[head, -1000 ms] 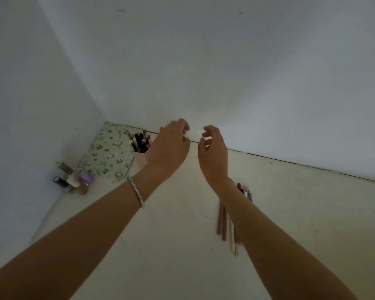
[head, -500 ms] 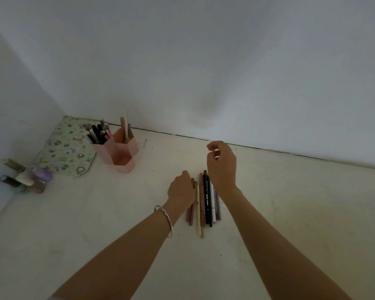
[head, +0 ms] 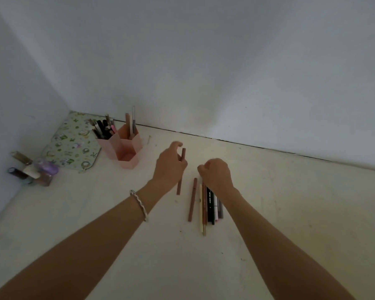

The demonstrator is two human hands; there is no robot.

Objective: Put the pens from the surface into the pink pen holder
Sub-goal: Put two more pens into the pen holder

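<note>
Brown and slim, one pen [head: 179, 186] is now pinched nearly upright in the left hand [head: 169, 167], lifted clear of the row. Half a second ago that hand lay low on the row's left edge with nothing raised. The right hand [head: 217, 175] has dropped from above the row onto its far ends, fingers clenched. Whether they grip anything I cannot tell from here.

Six pens lie on the cream surface [head: 268, 213] at the centre of the frame: a lone brown one [head: 192, 199] on the left, then cream, brown, black, white and grey side by side.

The pink pen holder [head: 121, 146], left of centre, stands beyond the left hand without touching it. It has three hexagonal cells, the left one crammed and the back one holding two pens.

One floral pouch [head: 72, 144] lies behind the holder. Perhaps five small bottles [head: 30, 169] cluster at the left edge. One bracelet [head: 139, 204] circles the left wrist.
</note>
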